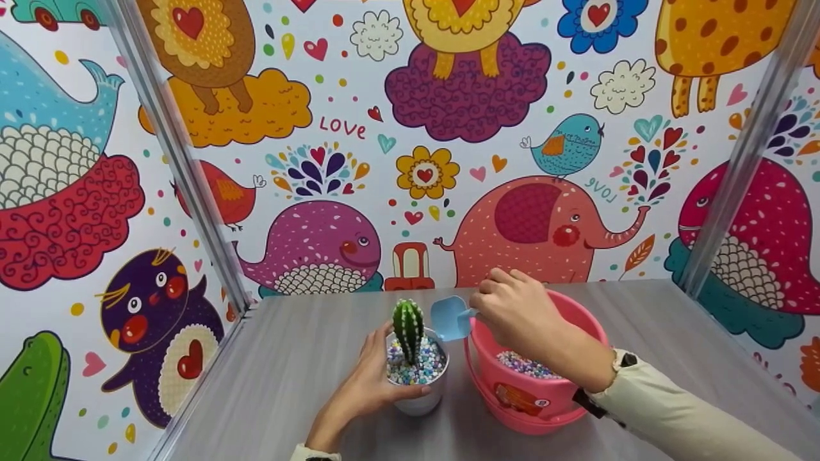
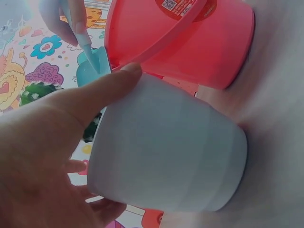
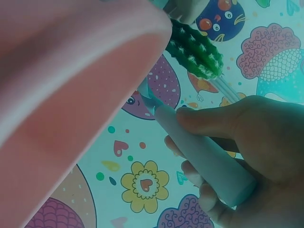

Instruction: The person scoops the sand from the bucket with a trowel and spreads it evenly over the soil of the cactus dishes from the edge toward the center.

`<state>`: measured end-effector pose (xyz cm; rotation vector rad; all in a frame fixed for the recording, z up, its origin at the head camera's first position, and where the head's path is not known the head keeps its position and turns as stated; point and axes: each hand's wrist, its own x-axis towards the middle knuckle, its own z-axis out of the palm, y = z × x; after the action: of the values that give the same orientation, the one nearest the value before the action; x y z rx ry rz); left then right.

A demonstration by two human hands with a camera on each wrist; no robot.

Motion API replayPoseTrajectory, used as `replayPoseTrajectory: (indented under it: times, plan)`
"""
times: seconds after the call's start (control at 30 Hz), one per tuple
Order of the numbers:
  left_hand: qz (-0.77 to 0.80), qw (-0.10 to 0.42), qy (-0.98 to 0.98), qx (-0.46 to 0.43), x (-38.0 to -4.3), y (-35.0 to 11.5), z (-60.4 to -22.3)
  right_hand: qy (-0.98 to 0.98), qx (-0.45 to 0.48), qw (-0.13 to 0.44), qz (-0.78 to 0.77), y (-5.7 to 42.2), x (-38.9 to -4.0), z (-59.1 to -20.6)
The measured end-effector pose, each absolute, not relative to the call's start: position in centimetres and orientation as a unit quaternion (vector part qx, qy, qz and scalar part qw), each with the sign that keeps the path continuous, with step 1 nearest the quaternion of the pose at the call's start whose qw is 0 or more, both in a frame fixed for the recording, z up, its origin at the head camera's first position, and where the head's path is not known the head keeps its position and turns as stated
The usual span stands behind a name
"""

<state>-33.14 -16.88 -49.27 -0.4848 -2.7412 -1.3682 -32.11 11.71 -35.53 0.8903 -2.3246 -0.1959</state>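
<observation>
A green cactus point(image 1: 409, 326) stands upright in a white pot point(image 1: 419, 404) filled with small multicoloured pebbles point(image 1: 416, 373). My left hand point(image 1: 368, 384) holds the pot by its upper part, thumb on the near side and fingers round the far side, as the left wrist view point(image 2: 42, 156) shows. In my right hand point(image 1: 522, 310) is a small toy shovel; I grip its pale handle point(image 3: 204, 154). The shovel's light-blue blade point(image 1: 450, 318) is at the pot's right rim, tilted. My right forearm passes over a pink bucket point(image 1: 535, 400) that holds more pebbles point(image 1: 525, 365).
The bucket stands just right of the pot on a grey wood-grain table point(image 1: 282, 358), its pink handle point(image 2: 166, 35) hanging down on the outside. Panels with cartoon animals point(image 1: 333, 243) enclose the back and sides, joined by metal corner posts point(image 1: 186, 153).
</observation>
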Motion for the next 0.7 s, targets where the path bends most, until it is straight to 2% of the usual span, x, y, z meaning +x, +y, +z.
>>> replayPoseTrajectory:
  times: [0.4, 0.7]
  plan:
    - [-0.434, 0.018, -0.888, -0.150, -33.3, -16.9, -49.5, -0.862, 0.352, 0.357, -0.067, 12.0, -32.3, -35.9]
    - [-0.432, 0.015, -0.888, -0.155, -33.2, -17.0, -49.2, -0.880, 0.323, 0.345, -0.030, 13.0, -32.2, -35.9]
